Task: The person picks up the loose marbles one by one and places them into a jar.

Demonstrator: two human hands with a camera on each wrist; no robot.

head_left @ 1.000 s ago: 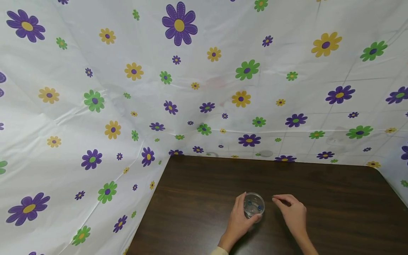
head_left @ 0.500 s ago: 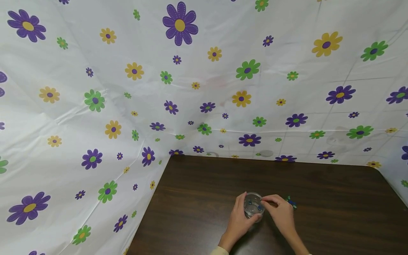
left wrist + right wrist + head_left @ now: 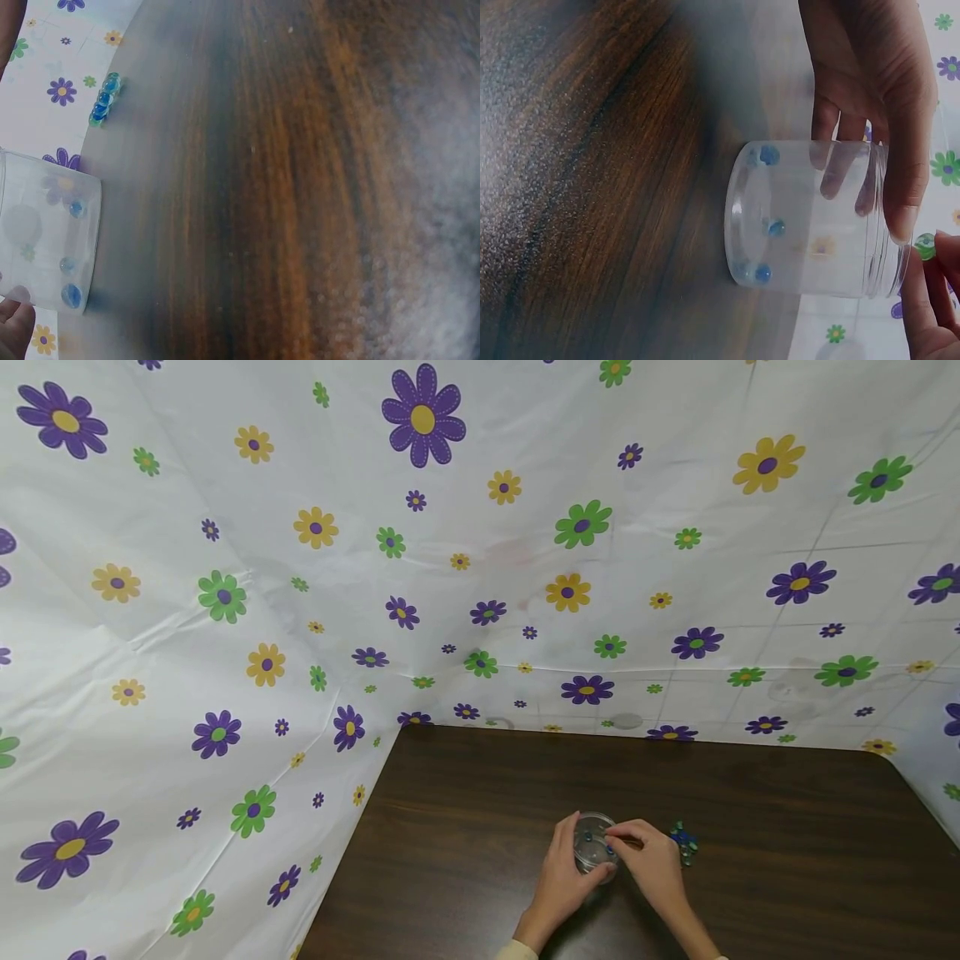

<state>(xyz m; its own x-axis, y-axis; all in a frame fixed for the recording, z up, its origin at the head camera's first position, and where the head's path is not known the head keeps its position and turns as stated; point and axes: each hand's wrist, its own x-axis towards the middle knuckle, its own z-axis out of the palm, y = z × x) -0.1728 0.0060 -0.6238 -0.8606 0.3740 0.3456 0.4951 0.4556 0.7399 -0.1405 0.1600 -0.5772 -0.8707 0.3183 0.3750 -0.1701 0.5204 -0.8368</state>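
A clear, lidless plastic jar [image 3: 590,855] stands upright on the table, with a few bluish glass marbles [image 3: 777,227] on its bottom. My left hand [image 3: 562,872] grips the jar from the left, fingers and thumb round its upper part. Between thumb and fingertips my right hand [image 3: 654,864] pinches a green glass marble [image 3: 925,246] at the jar's mouth; in the head view the fingertips hide it. Just right of the right hand lies a small group of blue and green marbles [image 3: 684,842], also seen in the left wrist view as a row of marbles [image 3: 105,99].
The dark wood-grain table [image 3: 465,810] extends left, right and behind the jar. A white flowered sheet [image 3: 480,568] hangs along the table's back and left edges.
My right hand has moved left from beside the marble group to the jar's mouth, uncovering the group. The left hand and jar have stayed in place.
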